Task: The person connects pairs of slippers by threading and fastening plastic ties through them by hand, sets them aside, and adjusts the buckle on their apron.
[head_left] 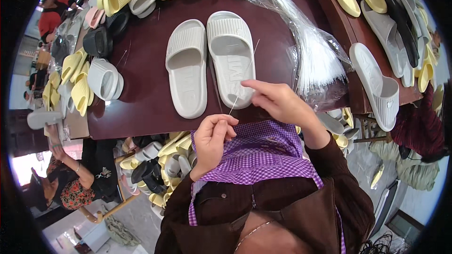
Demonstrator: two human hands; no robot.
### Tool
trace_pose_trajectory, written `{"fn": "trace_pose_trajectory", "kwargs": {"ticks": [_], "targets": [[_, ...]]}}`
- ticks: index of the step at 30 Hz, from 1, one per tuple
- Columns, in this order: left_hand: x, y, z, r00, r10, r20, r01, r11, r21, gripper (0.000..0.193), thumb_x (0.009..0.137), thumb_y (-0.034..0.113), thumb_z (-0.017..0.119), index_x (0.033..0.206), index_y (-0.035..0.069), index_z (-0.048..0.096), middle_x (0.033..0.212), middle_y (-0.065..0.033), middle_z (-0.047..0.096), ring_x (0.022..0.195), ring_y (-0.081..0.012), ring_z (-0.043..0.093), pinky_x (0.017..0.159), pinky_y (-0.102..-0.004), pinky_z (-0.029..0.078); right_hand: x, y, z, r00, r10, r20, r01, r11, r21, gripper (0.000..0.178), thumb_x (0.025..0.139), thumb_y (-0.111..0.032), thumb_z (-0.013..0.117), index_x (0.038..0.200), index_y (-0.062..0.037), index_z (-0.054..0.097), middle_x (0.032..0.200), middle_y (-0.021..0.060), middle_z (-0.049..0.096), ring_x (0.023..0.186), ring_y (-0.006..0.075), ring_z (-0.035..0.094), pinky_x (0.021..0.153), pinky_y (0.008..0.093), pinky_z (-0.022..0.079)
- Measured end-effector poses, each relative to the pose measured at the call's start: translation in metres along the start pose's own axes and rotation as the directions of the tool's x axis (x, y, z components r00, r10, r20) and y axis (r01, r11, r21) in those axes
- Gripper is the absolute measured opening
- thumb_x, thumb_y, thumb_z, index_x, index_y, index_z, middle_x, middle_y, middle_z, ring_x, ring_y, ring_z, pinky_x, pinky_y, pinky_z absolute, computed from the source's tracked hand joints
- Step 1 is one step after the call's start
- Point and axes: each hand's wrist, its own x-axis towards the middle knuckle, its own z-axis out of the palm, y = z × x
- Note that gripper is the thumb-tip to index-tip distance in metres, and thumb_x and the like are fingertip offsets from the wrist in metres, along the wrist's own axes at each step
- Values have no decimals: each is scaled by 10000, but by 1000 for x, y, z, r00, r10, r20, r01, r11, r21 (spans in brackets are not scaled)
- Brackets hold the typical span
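Two pale grey ribbed slide slippers lie side by side on the dark red table, toes pointing away from me: the left slipper [188,89] and the right slipper [233,66]. By the heels, my left hand [212,136] pinches a thin white plastic strand [233,105] between thumb and fingers; the strand slants up over the right slipper's heel. My right hand [278,103] is over that heel, index finger stretched out toward the insole and the other fingers loosely bent. Nothing shows in its grip. Another thin strand [257,47] sticks up beside the right slipper's strap.
A clear bag with a bundle of white strands [315,56] lies right of the slippers. Yellow, pink, grey and black slippers line the table's far and left sides. A lone grey slipper [376,84] rests at the right edge. At left, a co-worker's hand holds a grey slipper [44,120].
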Motion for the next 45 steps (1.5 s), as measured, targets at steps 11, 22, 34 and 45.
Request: {"fn": "trace_pose_trajectory", "kwargs": {"ticks": [11,22,34,45], "targets": [[15,-5,16,925,-367,103,337,660,-671,158,954,166,466,967,35,553,895,-129,617,631,-136,506,524,-279,423,13,11,-11,963,-262,59,265,884,-386,93,743,-55,641,819,-29,595,686,99,563,657,287,590,587,384,473],[17,-16,33,868,-462,184,416,471,-778,154,958,178,473,966,49,556,889,-118,621,643,-152,534,559,-299,437,10,4,-46,921,-348,172,388,814,-433,115,685,-54,628,768,-46,548,680,76,517,646,245,563,595,351,460],[83,-19,116,843,-508,175,410,397,-821,141,944,166,502,949,45,574,899,-113,633,644,-150,537,559,-293,431,31,54,-140,902,-337,269,429,759,-490,80,712,-70,600,759,-47,539,695,84,534,668,264,577,621,367,472],[218,7,174,861,-497,103,419,580,-699,138,947,141,486,965,21,552,949,-137,640,708,-152,607,598,-280,500,99,114,-223,947,-240,212,320,717,-619,49,767,-62,549,770,-14,556,764,135,593,760,323,617,661,407,499]]}}
